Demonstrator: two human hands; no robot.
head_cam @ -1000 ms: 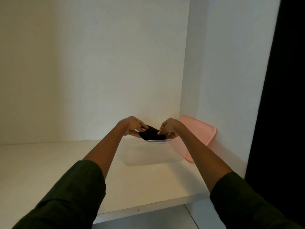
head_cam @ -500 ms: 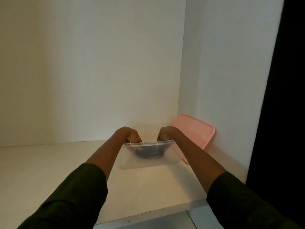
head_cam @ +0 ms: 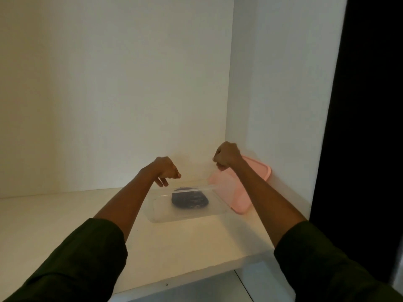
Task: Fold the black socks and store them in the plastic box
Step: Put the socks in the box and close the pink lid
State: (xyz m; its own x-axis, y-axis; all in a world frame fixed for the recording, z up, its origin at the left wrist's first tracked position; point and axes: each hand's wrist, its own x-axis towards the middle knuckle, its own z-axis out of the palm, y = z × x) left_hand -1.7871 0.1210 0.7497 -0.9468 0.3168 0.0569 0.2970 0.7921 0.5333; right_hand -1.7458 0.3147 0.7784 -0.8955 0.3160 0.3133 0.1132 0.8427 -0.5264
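A: Head view: your left hand [head_cam: 166, 171] hangs loosely curled and empty above the plastic box [head_cam: 187, 214]; your right hand [head_cam: 226, 156] is a closed fist holding nothing.

B: Where are the black socks [head_cam: 189, 199]?

A: Folded inside the box, beside the pink lid [head_cam: 237, 192] on the shelf [head_cam: 65, 214]
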